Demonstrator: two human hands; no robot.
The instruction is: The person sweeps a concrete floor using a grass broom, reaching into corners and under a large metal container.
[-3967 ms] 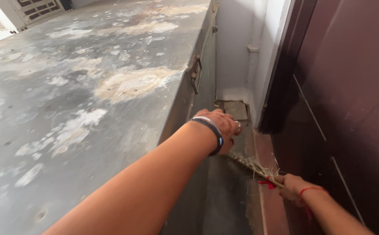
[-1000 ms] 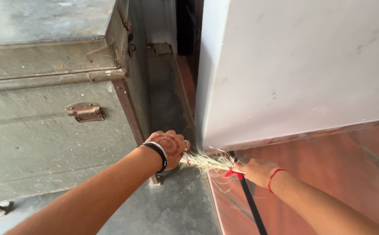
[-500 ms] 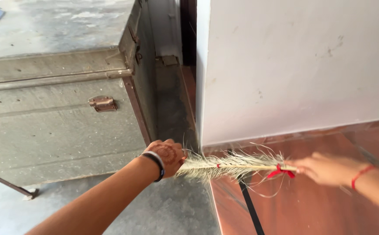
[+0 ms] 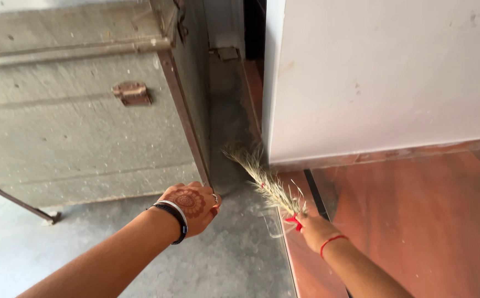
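Upper left of the frame, the grey metal trunk (image 4: 80, 116) stands on thin legs. Your left hand (image 4: 191, 205), fingers curled, rests at its lower corner, seemingly to steady you. Right of centre, your right hand (image 4: 314, 228) grips the small grass broom (image 4: 264, 181), bristles angled into the narrow gap beside the white wall (image 4: 383, 77).

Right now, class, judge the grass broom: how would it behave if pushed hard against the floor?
The grass broom would probably bend: its thin fibres already splay loosely at the tip. It looks light, since the right hand holds it alone by its tied end. Stray strands suggest it may shed.
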